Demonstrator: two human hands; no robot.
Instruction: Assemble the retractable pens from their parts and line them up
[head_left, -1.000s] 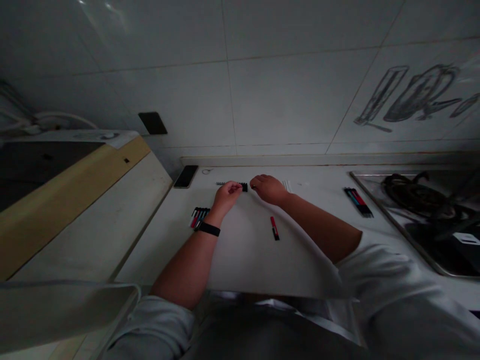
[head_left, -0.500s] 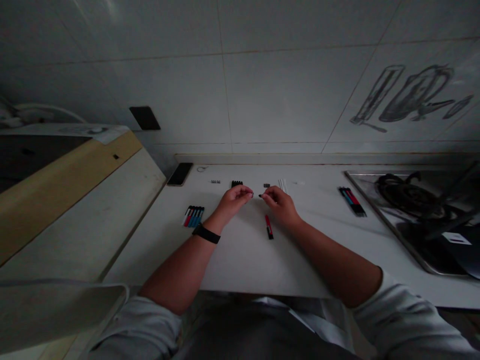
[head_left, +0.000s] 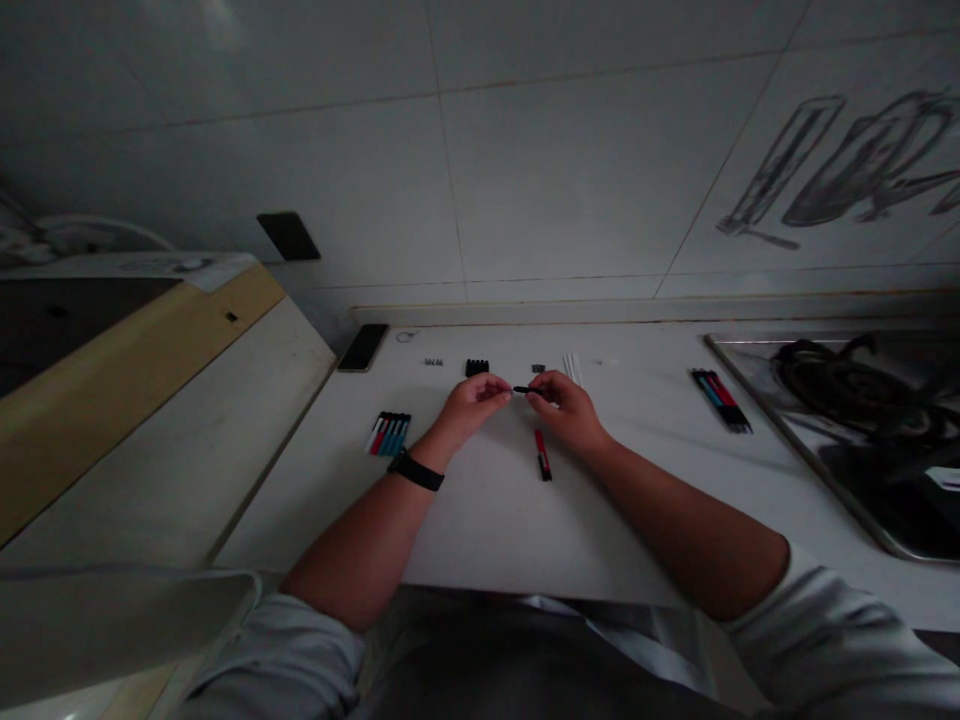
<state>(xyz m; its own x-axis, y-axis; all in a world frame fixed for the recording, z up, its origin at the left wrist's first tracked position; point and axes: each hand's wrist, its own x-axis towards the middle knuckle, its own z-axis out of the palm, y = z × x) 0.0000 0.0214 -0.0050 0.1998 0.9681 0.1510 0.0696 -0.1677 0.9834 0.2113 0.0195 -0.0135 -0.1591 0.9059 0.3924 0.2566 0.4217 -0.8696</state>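
My right hand (head_left: 564, 408) pinches a short, slim black pen part (head_left: 527, 390) with a pointed end, held level above the counter. My left hand (head_left: 478, 402) is closed in a pinch at the left end of that part; what its fingertips hold is too small to make out. Below my right hand a red and black pen barrel (head_left: 542, 455) lies on the counter. Beyond my hands are several black pen pieces (head_left: 477, 367), small dark pieces (head_left: 538, 368) and thin white sticks (head_left: 572, 369). Small coiled springs (head_left: 433, 362) lie farther left.
Several coloured pens (head_left: 389, 434) lie in a row at left on the white counter (head_left: 480, 520), with a phone (head_left: 363, 347) behind. More pens (head_left: 721, 400) lie at right beside the gas stove (head_left: 832, 420). A pale cabinet (head_left: 225, 400) bounds the left side.
My hands have come together, so the black pen part now reaches my left fingertips. More of that part shows out of my right fingers. The view has shifted slightly.
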